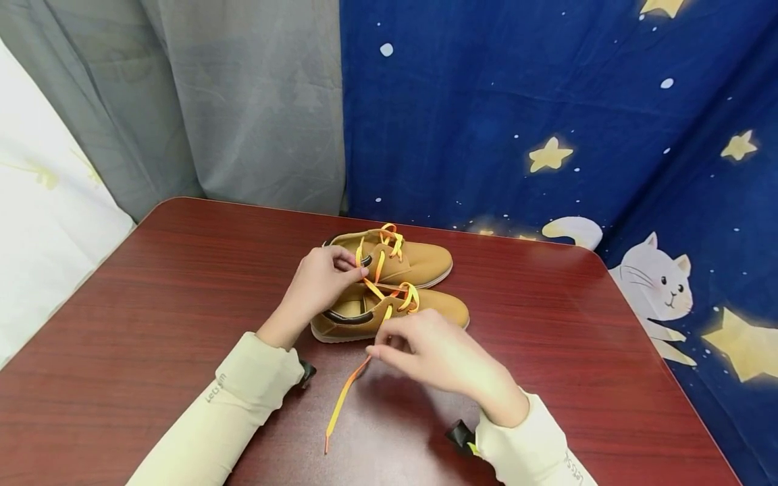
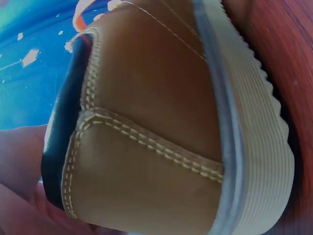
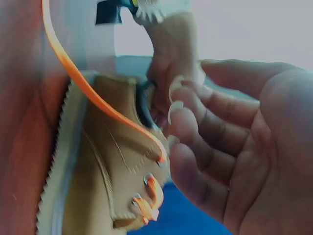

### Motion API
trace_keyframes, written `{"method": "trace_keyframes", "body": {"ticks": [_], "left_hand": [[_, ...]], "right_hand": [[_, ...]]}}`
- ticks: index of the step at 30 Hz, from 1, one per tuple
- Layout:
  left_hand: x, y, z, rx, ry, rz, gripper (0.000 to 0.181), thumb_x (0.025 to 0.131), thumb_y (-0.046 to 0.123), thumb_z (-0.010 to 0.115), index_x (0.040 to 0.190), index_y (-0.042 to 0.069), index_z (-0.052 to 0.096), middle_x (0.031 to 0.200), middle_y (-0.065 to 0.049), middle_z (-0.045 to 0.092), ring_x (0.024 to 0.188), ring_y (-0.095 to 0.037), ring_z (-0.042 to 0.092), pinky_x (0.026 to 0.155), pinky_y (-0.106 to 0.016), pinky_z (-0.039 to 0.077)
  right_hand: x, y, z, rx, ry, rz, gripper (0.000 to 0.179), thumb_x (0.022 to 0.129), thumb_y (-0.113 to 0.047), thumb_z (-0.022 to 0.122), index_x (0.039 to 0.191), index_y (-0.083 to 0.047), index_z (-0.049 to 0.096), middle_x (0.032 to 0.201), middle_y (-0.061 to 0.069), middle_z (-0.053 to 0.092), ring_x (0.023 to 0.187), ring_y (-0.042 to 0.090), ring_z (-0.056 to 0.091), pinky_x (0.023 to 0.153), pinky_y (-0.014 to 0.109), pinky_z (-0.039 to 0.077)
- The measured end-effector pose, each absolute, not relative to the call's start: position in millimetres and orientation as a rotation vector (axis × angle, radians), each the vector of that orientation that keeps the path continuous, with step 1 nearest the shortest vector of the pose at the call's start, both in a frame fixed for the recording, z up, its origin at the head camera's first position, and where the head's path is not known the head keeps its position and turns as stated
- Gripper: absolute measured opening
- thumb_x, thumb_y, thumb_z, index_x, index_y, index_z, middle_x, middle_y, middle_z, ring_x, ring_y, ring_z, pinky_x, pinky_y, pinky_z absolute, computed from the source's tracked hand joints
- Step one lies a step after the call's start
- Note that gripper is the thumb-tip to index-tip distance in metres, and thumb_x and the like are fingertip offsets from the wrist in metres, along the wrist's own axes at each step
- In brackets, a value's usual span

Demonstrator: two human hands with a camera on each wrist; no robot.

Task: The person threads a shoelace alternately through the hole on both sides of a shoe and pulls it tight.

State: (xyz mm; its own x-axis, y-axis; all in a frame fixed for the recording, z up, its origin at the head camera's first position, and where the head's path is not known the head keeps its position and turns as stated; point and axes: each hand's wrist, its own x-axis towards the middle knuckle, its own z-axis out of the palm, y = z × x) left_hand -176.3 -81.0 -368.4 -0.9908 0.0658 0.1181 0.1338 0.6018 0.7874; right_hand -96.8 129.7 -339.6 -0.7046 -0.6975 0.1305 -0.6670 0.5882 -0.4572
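A pair of tan shoes lies side by side, toes to the right: a near shoe (image 1: 446,307) and a far shoe (image 1: 428,260). Both carry yellow-orange laces. My left hand (image 1: 325,277), above the heel end of the pair, pinches a shoelace (image 1: 359,251) between thumb and fingers. Over the near shoe's side is my right hand (image 1: 434,351), its fingers loosely curled. In the right wrist view nothing shows between those fingers (image 3: 188,128). A loose lace end (image 1: 342,401) trails from an eyelet onto the table. The left wrist view is filled by a shoe's heel (image 2: 146,147).
The shoes stand on a dark red wooden table (image 1: 182,297) near its back edge. Behind it hang a grey curtain (image 1: 261,101) and a blue curtain (image 1: 462,115) with stars and a cat. Black devices are strapped at both wrists.
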Motion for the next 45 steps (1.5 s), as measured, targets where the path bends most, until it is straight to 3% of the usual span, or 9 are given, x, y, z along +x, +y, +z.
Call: {"method": "trace_keyframes", "body": {"ticks": [6, 13, 15, 21, 24, 32, 40, 45], "left_hand": [[-183, -81, -367, -0.237, -2.595, -1.751, 0.021, 0.093, 0.021, 0.073, 0.096, 0.001, 0.069, 0.088, -0.010, 0.077, 0.077, -0.009, 0.070, 0.071, -0.021, 0.054], [-181, -75, -360, -0.256, -2.380, -2.143, 0.032, 0.102, 0.021, 0.061, 0.115, -0.008, 0.066, 0.093, -0.007, 0.076, 0.079, -0.010, 0.075, 0.078, -0.027, 0.061], [-180, -73, -358, -0.247, -2.349, -2.190, 0.034, 0.103, 0.021, 0.059, 0.118, -0.009, 0.064, 0.093, -0.004, 0.075, 0.079, -0.009, 0.074, 0.078, -0.026, 0.061], [-177, -70, -355, -0.197, -2.315, -2.222, 0.032, 0.102, 0.021, 0.061, 0.122, -0.004, 0.065, 0.103, -0.011, 0.076, 0.078, -0.006, 0.072, 0.076, -0.023, 0.060], [-176, -70, -355, -0.212, -2.325, -2.188, 0.031, 0.101, 0.021, 0.063, 0.120, -0.002, 0.067, 0.100, -0.011, 0.076, 0.076, -0.005, 0.070, 0.076, -0.023, 0.060], [-174, -72, -360, -0.451, -2.554, -1.844, 0.027, 0.099, 0.021, 0.065, 0.111, -0.001, 0.074, 0.088, -0.006, 0.074, 0.077, -0.006, 0.066, 0.076, -0.026, 0.057], [-170, -69, -363, -0.591, -2.745, -1.563, 0.019, 0.098, 0.022, 0.066, 0.094, 0.007, 0.078, 0.069, 0.000, 0.071, 0.070, -0.027, 0.065, 0.057, -0.021, 0.042], [-169, -69, -363, -0.597, -2.810, -1.448, 0.019, 0.098, 0.024, 0.066, 0.090, 0.011, 0.078, 0.067, 0.001, 0.069, 0.055, -0.011, 0.051, 0.051, -0.021, 0.037]], "right_hand": [[-107, 139, -333, -1.027, 2.931, -0.820, 0.019, 0.095, -0.031, 0.070, 0.077, -0.026, 0.066, 0.064, -0.018, 0.056, 0.060, -0.002, 0.050, 0.057, 0.019, 0.044], [-130, 150, -332, -0.858, 3.032, -0.995, 0.012, 0.097, -0.025, 0.068, 0.091, -0.017, 0.075, 0.070, -0.007, 0.069, 0.059, 0.004, 0.055, 0.055, 0.023, 0.045], [-137, 151, -333, -0.810, 3.061, -1.033, 0.011, 0.097, -0.022, 0.068, 0.095, -0.015, 0.076, 0.076, -0.005, 0.071, 0.064, 0.006, 0.059, 0.060, 0.024, 0.048], [-159, 153, -340, -0.864, 3.031, -1.012, 0.017, 0.096, -0.018, 0.068, 0.108, -0.009, 0.076, 0.102, 0.004, 0.076, 0.091, 0.018, 0.070, 0.085, 0.042, 0.058], [-164, 153, -346, -0.916, 2.982, -0.958, 0.020, 0.097, -0.018, 0.067, 0.112, -0.009, 0.076, 0.104, 0.004, 0.076, 0.098, 0.018, 0.069, 0.091, 0.042, 0.056], [-170, 146, -364, -1.067, 2.944, -0.888, 0.018, 0.097, -0.017, 0.067, 0.109, -0.009, 0.077, 0.101, 0.003, 0.077, 0.094, 0.015, 0.068, 0.088, 0.036, 0.056], [-175, 146, -372, -0.991, 2.914, -1.002, 0.016, 0.098, -0.019, 0.067, 0.106, -0.012, 0.079, 0.100, 0.001, 0.078, 0.092, 0.012, 0.069, 0.085, 0.034, 0.057], [-177, 145, -372, -0.920, 2.912, -1.046, 0.017, 0.098, -0.023, 0.067, 0.104, -0.014, 0.080, 0.097, 0.000, 0.079, 0.088, 0.010, 0.069, 0.082, 0.030, 0.055]]}}
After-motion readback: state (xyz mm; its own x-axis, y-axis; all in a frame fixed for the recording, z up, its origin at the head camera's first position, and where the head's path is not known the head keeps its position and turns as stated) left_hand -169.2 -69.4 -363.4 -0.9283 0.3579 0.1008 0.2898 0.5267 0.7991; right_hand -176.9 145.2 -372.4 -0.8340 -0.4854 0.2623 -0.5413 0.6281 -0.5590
